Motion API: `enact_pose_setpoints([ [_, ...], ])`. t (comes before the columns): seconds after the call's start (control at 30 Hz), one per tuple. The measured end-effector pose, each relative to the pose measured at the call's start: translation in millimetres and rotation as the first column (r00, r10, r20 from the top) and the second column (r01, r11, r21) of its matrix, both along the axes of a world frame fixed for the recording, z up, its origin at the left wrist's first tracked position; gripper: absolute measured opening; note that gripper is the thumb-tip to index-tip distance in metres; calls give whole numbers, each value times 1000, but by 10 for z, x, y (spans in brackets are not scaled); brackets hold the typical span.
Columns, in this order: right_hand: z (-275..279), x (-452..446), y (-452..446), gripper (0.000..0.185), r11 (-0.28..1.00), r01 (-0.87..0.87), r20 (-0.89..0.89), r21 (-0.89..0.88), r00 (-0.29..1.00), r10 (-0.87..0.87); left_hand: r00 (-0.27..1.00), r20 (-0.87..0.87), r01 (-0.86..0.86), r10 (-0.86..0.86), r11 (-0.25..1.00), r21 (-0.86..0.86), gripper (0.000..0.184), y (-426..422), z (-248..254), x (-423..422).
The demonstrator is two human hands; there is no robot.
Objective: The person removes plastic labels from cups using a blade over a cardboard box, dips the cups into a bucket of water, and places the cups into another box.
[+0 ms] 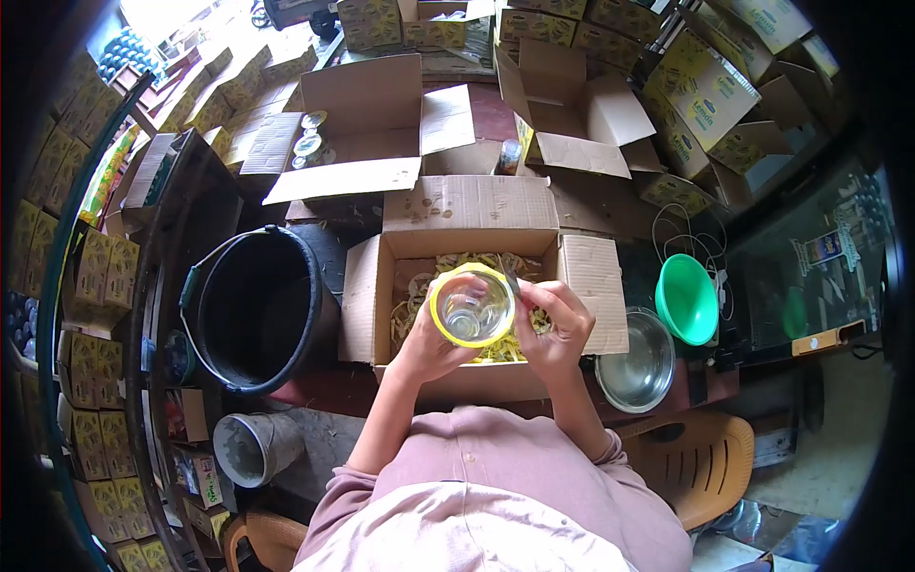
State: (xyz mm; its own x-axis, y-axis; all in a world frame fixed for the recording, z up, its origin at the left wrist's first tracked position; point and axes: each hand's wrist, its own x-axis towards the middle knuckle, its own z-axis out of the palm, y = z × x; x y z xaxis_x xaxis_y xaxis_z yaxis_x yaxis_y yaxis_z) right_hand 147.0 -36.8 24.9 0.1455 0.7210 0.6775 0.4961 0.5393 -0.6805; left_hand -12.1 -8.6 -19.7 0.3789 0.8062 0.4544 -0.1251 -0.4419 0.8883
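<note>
My left hand [426, 336] is wrapped around the side of a clear plastic cup [467, 313] with a yellow rim, its mouth turned up toward me. At the rim's right side, my right hand [556, 324] pinches a thin, dark, blade-like tool [510, 276]; its exact kind is hard to make out. Both hands are over an open cardboard box [470, 205]. Inside the box lie many curled yellow strips [500, 351], partly hidden by the cup and my hands.
A large black bucket [319, 329] stands left of the box, a grey bucket [276, 446] below it. On the right are a green bowl [688, 300] and a metal bowl [637, 367]. Behind are two open cartons [362, 95], one holding jars [308, 146]. An orange chair [701, 467] is at lower right.
</note>
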Motion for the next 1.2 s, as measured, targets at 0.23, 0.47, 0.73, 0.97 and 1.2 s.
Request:
enact_pose_setpoints([
  [0.23,-23,2,-33,23,999,34,47,37,998,-36,998,-56,-28,30,999,43,68,14,31,-21],
  [0.47,-34,16,-31,26,999,35,31,17,999,-36,998,-60,15,-16,1000,-17,67,5,33,-9],
  [0.73,-43,37,-38,28,998,57,69,13,996,-58,995,-89,45,-48,998,-43,61,5,66,11],
  [0.97,-52,48,-17,29,1000,-8,45,1,999,8,985,-1,171,-171,985,-32,64,47,61,-35],
  [1.2,-79,13,-62,27,1000,10,23,-10,1000,-10,991,12,-130,131,991,-31,71,7,-43,82],
])
